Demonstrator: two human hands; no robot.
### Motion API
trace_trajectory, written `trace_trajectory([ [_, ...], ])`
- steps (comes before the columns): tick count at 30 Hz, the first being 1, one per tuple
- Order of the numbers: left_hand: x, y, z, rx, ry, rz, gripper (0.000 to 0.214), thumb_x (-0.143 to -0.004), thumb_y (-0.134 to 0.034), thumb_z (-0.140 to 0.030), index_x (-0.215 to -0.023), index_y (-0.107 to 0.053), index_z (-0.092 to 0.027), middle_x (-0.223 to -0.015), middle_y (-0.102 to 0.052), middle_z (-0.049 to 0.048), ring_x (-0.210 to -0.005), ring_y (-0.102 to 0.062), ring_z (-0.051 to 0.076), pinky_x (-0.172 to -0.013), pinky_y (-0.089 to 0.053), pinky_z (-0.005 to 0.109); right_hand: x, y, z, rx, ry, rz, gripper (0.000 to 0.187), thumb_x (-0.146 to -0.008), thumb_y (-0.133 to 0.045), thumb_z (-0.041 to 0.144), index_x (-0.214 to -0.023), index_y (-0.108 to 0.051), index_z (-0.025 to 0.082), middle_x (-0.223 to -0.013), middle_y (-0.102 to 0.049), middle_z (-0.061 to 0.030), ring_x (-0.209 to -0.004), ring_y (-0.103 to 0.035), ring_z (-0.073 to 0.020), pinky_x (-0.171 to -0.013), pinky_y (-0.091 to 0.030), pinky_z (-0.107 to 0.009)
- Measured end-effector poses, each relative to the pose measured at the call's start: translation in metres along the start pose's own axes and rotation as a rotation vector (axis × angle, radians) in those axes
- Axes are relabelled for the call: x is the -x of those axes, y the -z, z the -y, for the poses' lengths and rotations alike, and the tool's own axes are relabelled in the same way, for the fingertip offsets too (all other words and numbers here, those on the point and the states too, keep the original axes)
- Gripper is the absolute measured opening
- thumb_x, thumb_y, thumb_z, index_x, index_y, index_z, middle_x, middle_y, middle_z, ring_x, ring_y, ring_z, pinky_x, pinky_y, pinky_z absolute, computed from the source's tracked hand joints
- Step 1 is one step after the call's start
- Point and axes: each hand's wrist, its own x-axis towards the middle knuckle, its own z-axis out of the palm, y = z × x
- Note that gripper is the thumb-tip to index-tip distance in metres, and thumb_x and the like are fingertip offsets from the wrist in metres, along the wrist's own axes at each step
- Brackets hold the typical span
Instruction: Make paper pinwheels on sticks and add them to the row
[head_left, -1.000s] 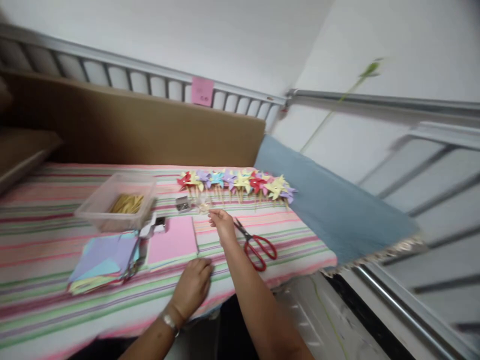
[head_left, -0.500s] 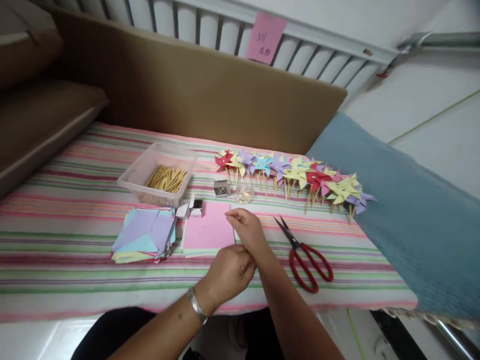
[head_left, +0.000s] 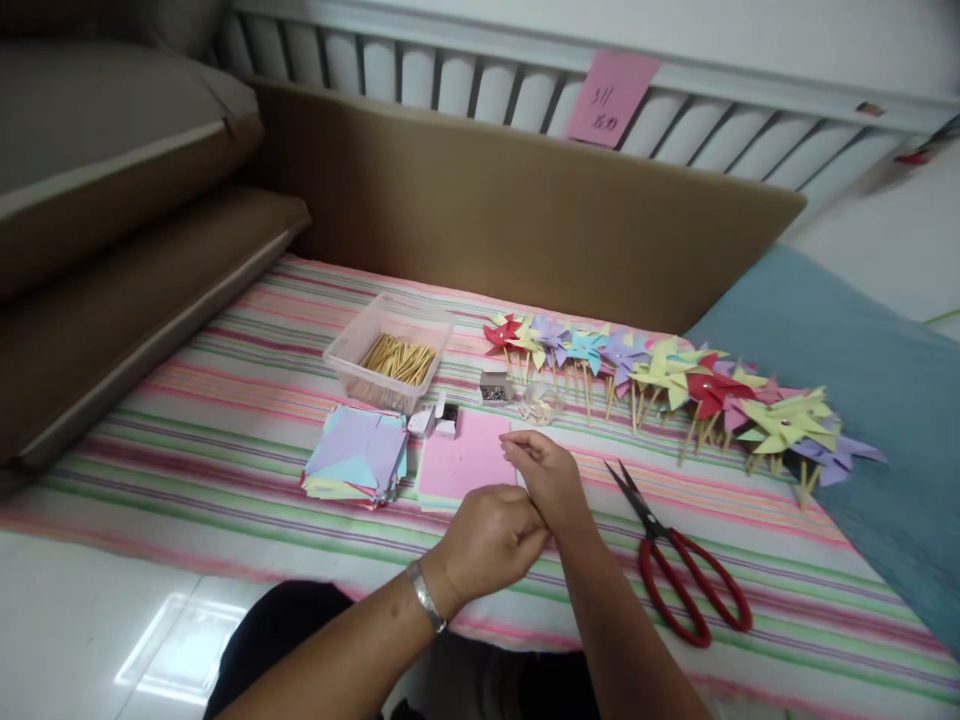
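Note:
My left hand point(head_left: 491, 540), with a silver bracelet on its wrist, is closed in a fist and rests against my right wrist. My right hand point(head_left: 551, 475) has its fingers loosely bent and reaching left, with nothing visible in them. Its fingertips are over the right edge of a stack of pink paper squares point(head_left: 469, 465). To the left lies a pile of purple, blue and yellow paper squares point(head_left: 352, 450). Red-handled scissors point(head_left: 660, 540) lie open to the right of my hands. Small boxes of metal pins point(head_left: 495, 387) and a small clear dish point(head_left: 541, 403) stand behind the paper.
A clear plastic tub point(head_left: 352, 368) holds many short wooden sticks point(head_left: 401, 358). A row of colourful paper pinwheels point(head_left: 667, 375) lies along the back right. Brown cushions point(head_left: 150, 270) stand at left, and a brown board point(head_left: 487, 210) runs behind the striped cloth point(head_left: 225, 470).
The view has swung left and downward, so everything appears further right. Both hands keep nearly the same pose, with the left fist still against the right wrist.

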Motion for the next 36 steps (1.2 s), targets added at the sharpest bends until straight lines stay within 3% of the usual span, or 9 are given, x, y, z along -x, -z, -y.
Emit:
trace_trajectory([
  [7, -0.003, 0.054, -0.003, 0.031, 0.042, -0.286, 0.010, -0.084, -0.055, -0.015, -0.081, -0.064, -0.017, -0.077, -0.068, 0.0052, -0.075, -0.061, 0.015, -0.072, -0.048, 0.028, -0.002, -0.010, -0.010, 0.063, 0.103, 0.084, 0.018, -0.073, -0.058, 0.033, -0.075, -0.068, 0.018, -0.078, -0.067, -0.0059, -0.072, -0.062, -0.0198, -0.070, -0.048, -0.033],
  [10, 0.012, 0.090, 0.011, -0.125, 0.096, -0.458, 0.008, -0.083, -0.057, -0.016, -0.085, -0.065, -0.018, -0.080, -0.069, 0.0047, -0.079, -0.062, 0.016, -0.076, -0.048, 0.029, -0.001, -0.009, -0.012, 0.128, 0.104, 0.062, 0.018, -0.074, -0.057, 0.032, -0.077, -0.068, 0.019, -0.080, -0.068, -0.0057, -0.072, -0.062, -0.0190, -0.070, -0.048, -0.033],
  [12, 0.029, 0.113, 0.027, -0.324, 0.259, -0.530, 0.011, -0.083, -0.058, -0.020, -0.089, -0.066, -0.017, -0.086, -0.069, 0.0071, -0.084, -0.062, 0.020, -0.080, -0.047, 0.035, -0.001, -0.008, -0.012, 0.137, 0.098, 0.063, 0.019, -0.075, -0.056, 0.033, -0.078, -0.068, 0.019, -0.081, -0.069, -0.0057, -0.071, -0.062, -0.0188, -0.069, -0.047, -0.032],
  [14, 0.045, 0.129, 0.044, -0.524, 0.421, -0.482, 0.019, -0.081, -0.060, -0.026, -0.096, -0.066, -0.015, -0.092, -0.069, 0.0109, -0.091, -0.060, 0.026, -0.085, -0.045, 0.041, -0.001, -0.009, -0.011, 0.134, 0.108, 0.078, 0.019, -0.075, -0.055, 0.032, -0.078, -0.068, 0.019, -0.080, -0.069, -0.0056, -0.071, -0.062, -0.0189, -0.068, -0.047, -0.032],
  [16, 0.055, 0.138, 0.058, -0.642, 0.524, -0.327, 0.031, -0.078, -0.061, -0.029, -0.104, -0.065, -0.012, -0.098, -0.068, 0.0146, -0.094, -0.059, 0.029, -0.087, -0.044, 0.043, 0.000, -0.010, -0.010, 0.135, 0.128, 0.099, 0.018, -0.076, -0.055, 0.031, -0.079, -0.068, 0.019, -0.080, -0.069, -0.0054, -0.072, -0.062, -0.0190, -0.068, -0.047, -0.032],
  [19, 0.057, 0.140, 0.070, -0.732, 0.634, -0.131, 0.041, -0.077, -0.060, -0.029, -0.111, -0.062, -0.007, -0.107, -0.065, 0.0180, -0.102, -0.056, 0.031, -0.093, -0.040, 0.042, 0.002, -0.012, -0.009, 0.139, 0.149, 0.121, 0.017, -0.076, -0.055, 0.029, -0.079, -0.068, 0.020, -0.081, -0.069, -0.0053, -0.073, -0.063, -0.0191, -0.068, -0.047, -0.032],
  [21, 0.052, 0.141, 0.075, -0.749, 0.691, -0.062, 0.044, -0.075, -0.060, -0.028, -0.113, -0.061, -0.005, -0.109, -0.064, 0.0191, -0.104, -0.055, 0.031, -0.095, -0.039, 0.040, 0.004, -0.012, -0.009, 0.135, 0.153, 0.125, 0.016, -0.076, -0.055, 0.028, -0.079, -0.068, 0.020, -0.080, -0.069, -0.0052, -0.073, -0.063, -0.0193, -0.068, -0.047, -0.031],
  [31, 0.031, 0.161, 0.095, -0.698, 0.782, 0.077, 0.034, -0.062, -0.068, -0.026, -0.094, -0.069, -0.013, -0.086, -0.070, 0.0104, -0.077, -0.063, 0.022, -0.067, -0.043, 0.028, 0.006, -0.016, -0.008, 0.110, 0.165, 0.158, 0.013, -0.076, -0.056, 0.024, -0.078, -0.068, 0.019, -0.078, -0.067, -0.0047, -0.072, -0.062, -0.0186, -0.068, -0.046, -0.030],
  [36, 0.032, 0.155, 0.087, -0.710, 0.719, 0.058, 0.011, -0.066, -0.064, -0.022, -0.076, -0.068, -0.017, -0.078, -0.069, 0.0068, -0.075, -0.061, 0.020, -0.068, -0.042, 0.028, 0.008, -0.018, -0.009, 0.084, 0.166, 0.177, 0.012, -0.076, -0.056, 0.023, -0.077, -0.068, 0.020, -0.077, -0.067, -0.0041, -0.073, -0.061, -0.0187, -0.069, -0.045, -0.031],
])
